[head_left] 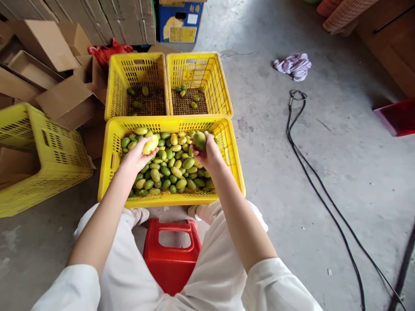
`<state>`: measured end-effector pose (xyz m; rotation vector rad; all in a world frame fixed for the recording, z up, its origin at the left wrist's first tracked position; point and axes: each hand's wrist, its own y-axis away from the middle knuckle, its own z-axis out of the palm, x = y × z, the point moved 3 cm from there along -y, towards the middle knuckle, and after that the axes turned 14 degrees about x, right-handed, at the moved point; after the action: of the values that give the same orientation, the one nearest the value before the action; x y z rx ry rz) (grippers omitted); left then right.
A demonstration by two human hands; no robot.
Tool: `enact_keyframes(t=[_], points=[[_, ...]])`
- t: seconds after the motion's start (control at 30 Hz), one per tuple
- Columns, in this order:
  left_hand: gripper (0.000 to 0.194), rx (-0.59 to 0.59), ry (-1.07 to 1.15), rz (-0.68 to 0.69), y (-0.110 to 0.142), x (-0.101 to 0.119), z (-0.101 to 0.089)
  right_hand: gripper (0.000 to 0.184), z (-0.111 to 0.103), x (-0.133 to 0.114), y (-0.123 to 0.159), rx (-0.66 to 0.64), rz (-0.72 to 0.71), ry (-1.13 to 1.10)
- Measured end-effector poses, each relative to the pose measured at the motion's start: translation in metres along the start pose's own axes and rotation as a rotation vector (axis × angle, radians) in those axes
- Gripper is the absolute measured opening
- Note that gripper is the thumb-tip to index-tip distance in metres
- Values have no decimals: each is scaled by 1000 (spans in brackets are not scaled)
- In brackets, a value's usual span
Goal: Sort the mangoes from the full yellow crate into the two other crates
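Note:
My left hand (138,156) is closed around a yellow oval fruit (150,145), perhaps a small mango; its exact kind I cannot tell. In my right hand (210,153) is a dark green fruit (199,141) of similar shape, gripped by thumb and fingers. Both hands are above a large yellow plastic crate (171,200) heaped with green and yellow fruits (176,172). Behind it stand two more yellow crates side by side. The left one (112,86) and the right one (223,93) each hold several fruits at the bottom.
Between my legs is a red plastic stool (171,263). At left stand another yellow crate (61,160) and a pile of cardboard boxes (65,97). A black cable (311,170) runs along the concrete floor at right, below a crumpled purple cloth (294,67).

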<state>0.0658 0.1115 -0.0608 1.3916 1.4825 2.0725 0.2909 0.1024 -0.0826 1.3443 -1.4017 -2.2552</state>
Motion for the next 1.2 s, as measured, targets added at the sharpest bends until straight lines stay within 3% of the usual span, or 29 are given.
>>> enact_keyframes(t=[0.07, 0.2, 0.33, 0.47, 0.57, 0.63, 0.7, 0.77, 0.83, 0.93, 1.07, 1.2], points=[[18, 31, -13, -67, -11, -9, -2, 33, -4, 13, -11, 131, 122, 23], [21, 110, -25, -101, -34, -19, -9, 21, -12, 33, -31, 217, 242, 88], [24, 160, -10, -75, -57, 3, -5, 44, -4, 22, -53, 230, 237, 78], [23, 130, 55, 48, -70, 60, 28, 25, 30, -21, -82, 131, 97, -32], [43, -100, 120, 216, -75, 100, 61, 23, 54, -47, -107, 31, -66, -95], [43, -126, 104, 260, -83, 112, 69, 22, 58, -53, -123, 38, -272, 80], [35, -76, -13, 370, -96, 114, 62, 20, 53, -48, -137, 118, -467, 485], [20, 5, -261, 500, -110, 104, 44, 18, 42, -35, -147, 153, -516, 692], [16, 85, -726, 560, -122, 82, 18, 18, 31, -21, -155, 172, -569, 831], [17, 110, -1048, 439, -135, 38, -27, 28, 19, -2, -162, 159, -647, 1041], [45, 59, -1418, 284, -146, -21, -81, 46, 16, 23, -170, 90, -723, 1258], [45, -23, -1636, 342, -163, -63, -108, 55, 20, 43, -175, 74, -791, 1412]])
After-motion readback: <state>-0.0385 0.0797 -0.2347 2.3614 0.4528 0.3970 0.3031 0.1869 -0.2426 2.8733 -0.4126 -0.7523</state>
